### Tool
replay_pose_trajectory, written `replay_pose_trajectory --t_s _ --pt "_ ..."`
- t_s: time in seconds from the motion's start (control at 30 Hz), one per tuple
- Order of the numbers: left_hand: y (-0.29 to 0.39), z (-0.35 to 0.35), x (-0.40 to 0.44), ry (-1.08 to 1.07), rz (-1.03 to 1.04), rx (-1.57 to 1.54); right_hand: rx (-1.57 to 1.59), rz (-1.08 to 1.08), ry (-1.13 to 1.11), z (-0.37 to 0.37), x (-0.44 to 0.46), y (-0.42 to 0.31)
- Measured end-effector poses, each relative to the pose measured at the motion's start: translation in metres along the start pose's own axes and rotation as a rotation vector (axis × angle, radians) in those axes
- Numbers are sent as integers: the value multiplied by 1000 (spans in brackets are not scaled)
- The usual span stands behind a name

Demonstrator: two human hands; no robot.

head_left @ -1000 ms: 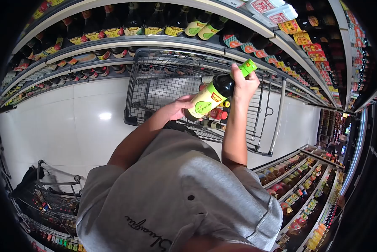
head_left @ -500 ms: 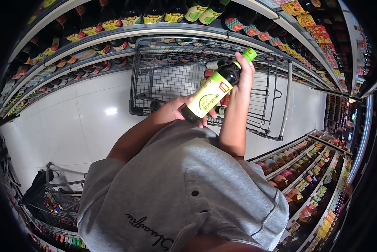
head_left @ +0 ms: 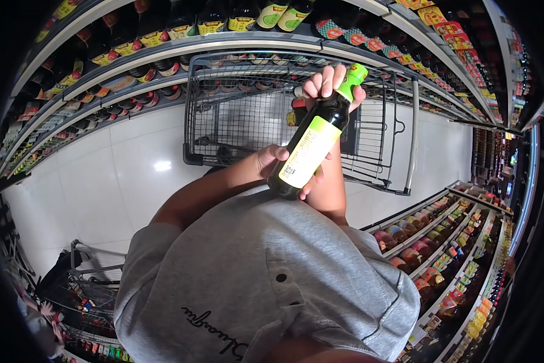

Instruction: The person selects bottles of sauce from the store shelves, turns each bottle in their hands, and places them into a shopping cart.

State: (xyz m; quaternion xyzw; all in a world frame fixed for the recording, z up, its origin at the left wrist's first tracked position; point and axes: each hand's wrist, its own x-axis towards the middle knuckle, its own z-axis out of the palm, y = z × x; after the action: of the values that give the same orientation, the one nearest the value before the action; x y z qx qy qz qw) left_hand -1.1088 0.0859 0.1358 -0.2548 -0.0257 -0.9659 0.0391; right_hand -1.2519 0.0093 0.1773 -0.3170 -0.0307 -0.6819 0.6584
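Observation:
Above the shopping cart, in front of the grey shirt, I hold a dark soy sauce bottle with a bright green cap and a yellow-green label. It is tilted, cap up and to the right. A side of the label with small print and a square code faces me. My right hand is closed round its neck just under the cap. Lower down, my left hand supports the base, with its thumb on the near side and fingertips showing past the far edge.
The wire shopping cart stands just ahead, a few items inside partly hidden by the bottle. Shelves of similar bottles curve behind it. More stocked shelves are at lower right. Another cart and a person's hand are at lower left.
The bottle has been turned about its length, from the front label with the red logo to the small-print side. My right hand's fingers have shifted round the neck, and the base has dropped slightly.

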Motion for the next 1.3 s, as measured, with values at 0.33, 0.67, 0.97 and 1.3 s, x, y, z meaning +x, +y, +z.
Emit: replay_pose_trajectory --t_s 0.33,0.67,0.97,1.3 --pt "-3 -13 -9 53 -4 -31 33 22 96 7 -19 -2" --pt "15 -19 -32 525 76 150 -572 338 946 -5 -25 -16" --pt "7 -22 -25 852 62 557 -941 374 930 2 -27 -16" --pt "8 -10 -32 513 -8 271 -597 280 568 9 -25 -19"
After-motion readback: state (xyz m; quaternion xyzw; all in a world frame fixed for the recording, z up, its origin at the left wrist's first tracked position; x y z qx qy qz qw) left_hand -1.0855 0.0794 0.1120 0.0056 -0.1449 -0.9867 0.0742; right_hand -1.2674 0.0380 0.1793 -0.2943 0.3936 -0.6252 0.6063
